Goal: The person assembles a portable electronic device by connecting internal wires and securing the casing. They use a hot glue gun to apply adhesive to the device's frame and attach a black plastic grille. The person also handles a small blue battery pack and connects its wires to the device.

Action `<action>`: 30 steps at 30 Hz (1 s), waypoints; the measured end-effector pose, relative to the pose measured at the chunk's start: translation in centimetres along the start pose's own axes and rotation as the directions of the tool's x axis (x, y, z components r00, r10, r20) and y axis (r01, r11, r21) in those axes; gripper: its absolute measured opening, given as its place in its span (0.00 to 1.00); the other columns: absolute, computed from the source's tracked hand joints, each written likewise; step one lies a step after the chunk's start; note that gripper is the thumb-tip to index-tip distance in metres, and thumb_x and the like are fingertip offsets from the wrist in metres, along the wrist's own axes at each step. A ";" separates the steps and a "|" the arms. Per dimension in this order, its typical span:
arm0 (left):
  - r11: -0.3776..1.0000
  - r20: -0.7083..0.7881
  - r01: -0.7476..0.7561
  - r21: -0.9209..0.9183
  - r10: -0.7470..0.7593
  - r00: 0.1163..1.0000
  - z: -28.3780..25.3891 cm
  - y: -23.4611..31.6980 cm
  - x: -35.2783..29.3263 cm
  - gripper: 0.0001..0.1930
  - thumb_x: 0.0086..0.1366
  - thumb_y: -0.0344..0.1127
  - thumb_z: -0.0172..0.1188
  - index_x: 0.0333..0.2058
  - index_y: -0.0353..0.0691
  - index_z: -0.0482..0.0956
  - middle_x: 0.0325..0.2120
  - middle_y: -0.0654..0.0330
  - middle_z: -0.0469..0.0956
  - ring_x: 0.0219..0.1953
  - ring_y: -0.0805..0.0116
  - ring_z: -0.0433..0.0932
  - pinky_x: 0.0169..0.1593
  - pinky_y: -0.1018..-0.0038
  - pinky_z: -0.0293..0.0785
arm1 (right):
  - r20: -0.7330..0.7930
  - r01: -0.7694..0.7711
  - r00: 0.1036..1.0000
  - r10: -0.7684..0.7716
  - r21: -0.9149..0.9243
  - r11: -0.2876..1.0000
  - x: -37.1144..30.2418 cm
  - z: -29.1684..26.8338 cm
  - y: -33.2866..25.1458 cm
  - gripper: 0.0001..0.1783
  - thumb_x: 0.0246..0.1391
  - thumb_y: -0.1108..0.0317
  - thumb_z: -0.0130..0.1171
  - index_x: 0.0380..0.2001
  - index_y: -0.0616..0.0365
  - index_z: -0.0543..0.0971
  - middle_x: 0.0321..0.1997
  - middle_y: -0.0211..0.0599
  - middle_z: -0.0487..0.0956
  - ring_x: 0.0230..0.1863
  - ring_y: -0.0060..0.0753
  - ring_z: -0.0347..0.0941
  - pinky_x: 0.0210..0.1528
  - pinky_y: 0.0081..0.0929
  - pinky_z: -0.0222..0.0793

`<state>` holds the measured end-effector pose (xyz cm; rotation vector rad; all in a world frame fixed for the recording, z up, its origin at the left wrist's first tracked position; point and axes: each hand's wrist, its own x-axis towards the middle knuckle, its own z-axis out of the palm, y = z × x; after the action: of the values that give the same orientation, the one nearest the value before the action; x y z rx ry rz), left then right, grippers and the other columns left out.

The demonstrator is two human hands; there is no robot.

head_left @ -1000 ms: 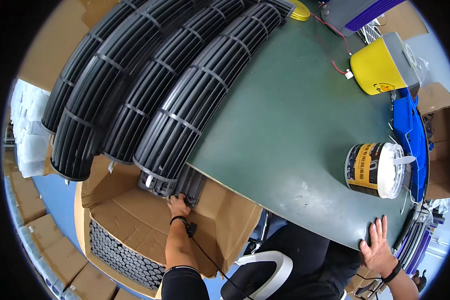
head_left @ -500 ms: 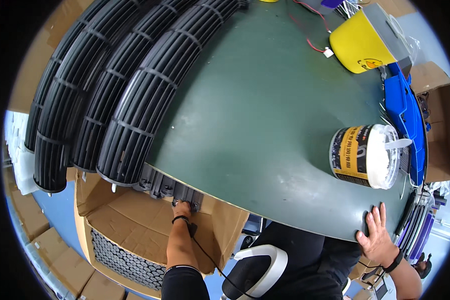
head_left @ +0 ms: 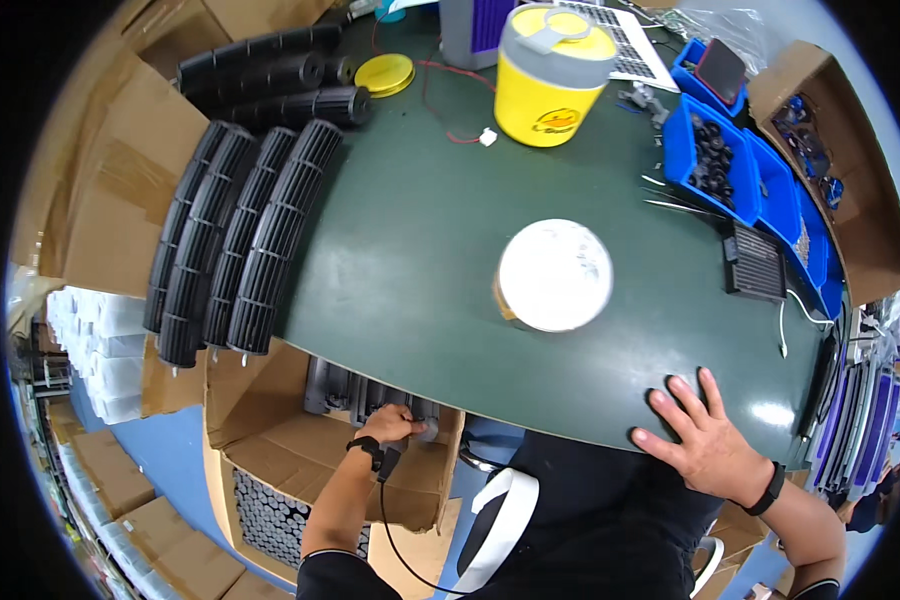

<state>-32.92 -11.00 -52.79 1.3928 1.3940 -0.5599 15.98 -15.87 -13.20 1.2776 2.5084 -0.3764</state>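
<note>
My left hand point(head_left: 390, 424) reaches under the table's front edge into an open cardboard box point(head_left: 270, 445). Its fingers are closed on the end of one of several dark grey plastic parts point(head_left: 335, 388) lying there; the parts' far ends are hidden by the table. My right hand point(head_left: 705, 445) rests palm down on the green table point(head_left: 420, 250) near its front edge, fingers spread, holding nothing. Ahead of that hand stands a round tub point(head_left: 555, 275) with a white top. Long black ribbed cylindrical fan rotors point(head_left: 280, 235) lie side by side at the table's left.
A yellow and grey bucket point(head_left: 550, 85) stands at the back beside a yellow lid point(head_left: 384, 75) and red wires. Blue bins point(head_left: 710, 165) with small black parts line the right side, near tweezers and a black grille piece point(head_left: 755, 262). A white chair armrest point(head_left: 500, 520) is below the table.
The view has swung, bringing the back of the table and more bins into sight. My left hand stays at the grey parts in the box; my right hand still lies spread on the table.
</note>
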 end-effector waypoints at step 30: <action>0.430 -0.461 -0.469 -0.771 0.130 0.878 -3.4 35.4 -49.9 0.15 0.72 0.32 0.63 0.51 0.27 0.80 0.39 0.55 0.82 0.35 0.66 0.84 0.34 0.71 0.82 | -0.150 0.020 0.976 -0.158 0.782 -0.622 0.9 -2.3 -8.6 0.66 0.57 0.15 0.47 0.82 0.48 0.43 0.83 0.55 0.52 0.81 0.54 0.53 0.67 0.54 0.71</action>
<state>-12.27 -21.92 3.83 0.8235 1.3127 0.6551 8.11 -19.25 -10.61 0.9240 1.1953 -3.4626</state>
